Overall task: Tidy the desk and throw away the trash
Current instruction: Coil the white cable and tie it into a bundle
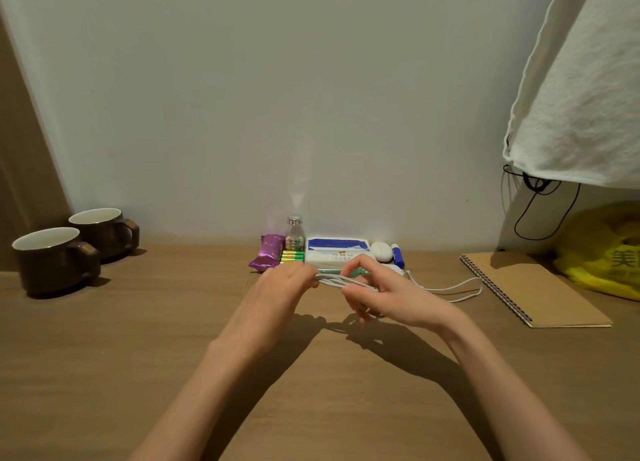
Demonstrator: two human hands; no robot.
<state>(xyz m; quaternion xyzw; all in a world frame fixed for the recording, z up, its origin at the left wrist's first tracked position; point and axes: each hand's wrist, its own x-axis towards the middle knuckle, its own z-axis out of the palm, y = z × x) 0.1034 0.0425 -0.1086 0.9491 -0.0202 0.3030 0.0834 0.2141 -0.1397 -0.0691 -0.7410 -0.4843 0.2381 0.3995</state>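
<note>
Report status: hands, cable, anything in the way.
Left hand and right hand both gripping the looped white cable above the desk. Loose tail trails right, toward the spiral notebook. Tissue pack close behind the hands.

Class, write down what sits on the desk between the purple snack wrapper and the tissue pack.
In the head view, green batteries lie between the purple snack wrapper and tissue pack, with a small bottle behind them.

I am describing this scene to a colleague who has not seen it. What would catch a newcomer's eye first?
First, the left hand and right hand in the centre, both gripping a thin white cable looped between them. Next, two dark brown ceramic mugs at the far left, and a yellow plastic bag at the right edge.
</note>
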